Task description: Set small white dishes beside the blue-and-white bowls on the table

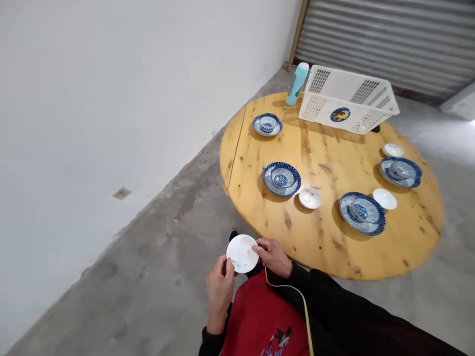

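Observation:
Between my two hands is a small white saucer (242, 253), held in front of my body just off the table's near left edge. My left hand (220, 279) pinches its lower left rim, thumb on top. At the upper right rim, my right hand (273, 256) grips it between thumb and fingers. Closest on the wooden table (260, 212) are a white dish (309, 198) and a blue-patterned plate (266, 185) with a bowl (284, 177) on it.
More blue-rimmed plates with bowls stand at the far left (256, 128), near right (343, 212) and far right (417, 179). White dishes (385, 199) sit beside the two right settings. A white plastic basket (319, 111) and a turquoise bottle (297, 85) stand at the back. A white wall (111, 99) rises left.

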The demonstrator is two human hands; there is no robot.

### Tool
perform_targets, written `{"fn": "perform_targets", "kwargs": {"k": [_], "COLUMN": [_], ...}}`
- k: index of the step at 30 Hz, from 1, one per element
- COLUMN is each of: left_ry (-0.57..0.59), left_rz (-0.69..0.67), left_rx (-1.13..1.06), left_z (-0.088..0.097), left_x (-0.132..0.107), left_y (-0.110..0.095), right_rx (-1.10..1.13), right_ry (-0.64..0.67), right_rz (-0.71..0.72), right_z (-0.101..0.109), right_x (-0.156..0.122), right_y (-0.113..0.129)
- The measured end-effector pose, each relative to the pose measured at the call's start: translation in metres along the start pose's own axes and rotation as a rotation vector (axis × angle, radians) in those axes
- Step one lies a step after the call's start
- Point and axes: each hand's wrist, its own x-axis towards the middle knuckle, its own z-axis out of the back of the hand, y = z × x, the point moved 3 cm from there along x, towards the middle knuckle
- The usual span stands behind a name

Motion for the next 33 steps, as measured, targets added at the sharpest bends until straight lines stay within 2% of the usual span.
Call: {"fn": "perform_targets", "kwargs": {"k": [4, 8, 11, 13, 18, 23, 27, 33], "left_ry": [0.065, 0.14, 0.157, 0.182, 0.364, 0.526, 0.67, 0.865], "left_rz": [-0.003, -0.019, -0.088, -0.143, -0.297, -0.422, -0.376, -0.281], "left_rx": [0.06, 0.12, 0.161, 0.193, 0.183, 0.192, 0.059, -0.129], "left_z": [0.035, 0.069, 0.08, 0.076, 0.042, -0.004, -0.042, -0.106], "left_x": [0.062, 0.124, 0.166, 0.191, 0.255, 0.319, 0.375, 0.452], "left_y": [-0.004, -0.018, -0.036, -0.054, -0.118, -0.171, -0.193, -0.21], "right_rx": [0.057, 0.107, 0.126, 0.113, 0.086, 0.187, 0.345, 0.552], "right_ry": [-0.068, -0.114, -0.158, -0.233, -0.489, -0.683, -0.831, -1.108], "right_rz": [0.002, -0.014, -0.03, -0.007, 0.045, -0.017, -0.048, -0.125], "right_z": [-0.027, -0.045, -0.042, -0.03, 0.013, 0.044, 0.065, 0.098], "right_x": [0.059, 0.107, 0.133, 0.146, 0.169, 0.191, 0.228, 0.302], "right_y": [0.011, 0.039, 0.061, 0.073, 0.091, 0.097, 0.104, 0.107]}}
